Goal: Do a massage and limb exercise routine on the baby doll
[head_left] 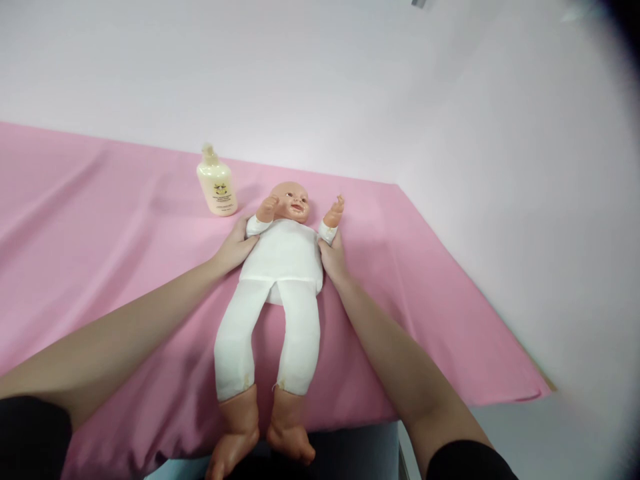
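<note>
A baby doll [285, 253] with a white cloth body lies on its back on the pink cloth, head away from me and feet over the near edge. Both its plastic hands point up. My left hand [239, 245] grips the doll's side under its arm, thumb on the front and fingers partly hidden behind. On the other side my right hand [334, 257] holds the doll the same way, its fingers mostly hidden behind the doll's arm and body.
A pale yellow pump bottle [217, 183] with a printed label stands on the cloth, left of the doll's head. The pink cloth [125, 200] covers the table and hangs over its front edge. A white wall [300, 80] rises behind. The table's right corner juts out.
</note>
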The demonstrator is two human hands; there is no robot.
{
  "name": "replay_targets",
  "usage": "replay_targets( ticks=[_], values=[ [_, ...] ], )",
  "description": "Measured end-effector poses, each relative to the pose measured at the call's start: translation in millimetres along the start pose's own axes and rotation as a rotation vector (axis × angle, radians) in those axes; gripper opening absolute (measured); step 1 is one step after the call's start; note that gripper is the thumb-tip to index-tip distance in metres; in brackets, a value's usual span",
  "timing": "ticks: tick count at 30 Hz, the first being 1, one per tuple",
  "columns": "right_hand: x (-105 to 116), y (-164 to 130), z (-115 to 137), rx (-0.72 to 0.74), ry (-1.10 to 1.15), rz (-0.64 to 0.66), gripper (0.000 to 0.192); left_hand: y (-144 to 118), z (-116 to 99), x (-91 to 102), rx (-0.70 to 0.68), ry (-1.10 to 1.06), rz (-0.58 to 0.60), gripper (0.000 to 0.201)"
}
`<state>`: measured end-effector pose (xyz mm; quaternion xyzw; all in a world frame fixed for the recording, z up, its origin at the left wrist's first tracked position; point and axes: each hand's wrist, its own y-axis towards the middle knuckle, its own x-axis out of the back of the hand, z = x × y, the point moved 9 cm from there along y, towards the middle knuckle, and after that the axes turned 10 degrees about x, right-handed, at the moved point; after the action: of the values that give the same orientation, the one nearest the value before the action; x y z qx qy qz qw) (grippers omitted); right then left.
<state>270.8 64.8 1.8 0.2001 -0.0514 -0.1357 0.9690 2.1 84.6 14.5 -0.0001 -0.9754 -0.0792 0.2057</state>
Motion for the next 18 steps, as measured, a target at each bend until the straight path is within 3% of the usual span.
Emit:
replay_targets(
  ticks=[18],
  values=[
    [0.1, 0.4, 1.0, -0.023, -0.004, 0.002, 0.026, -3.4, -4.9, -1.9, 0.034, -0.026, 0.016, 0.06]
  ],
)
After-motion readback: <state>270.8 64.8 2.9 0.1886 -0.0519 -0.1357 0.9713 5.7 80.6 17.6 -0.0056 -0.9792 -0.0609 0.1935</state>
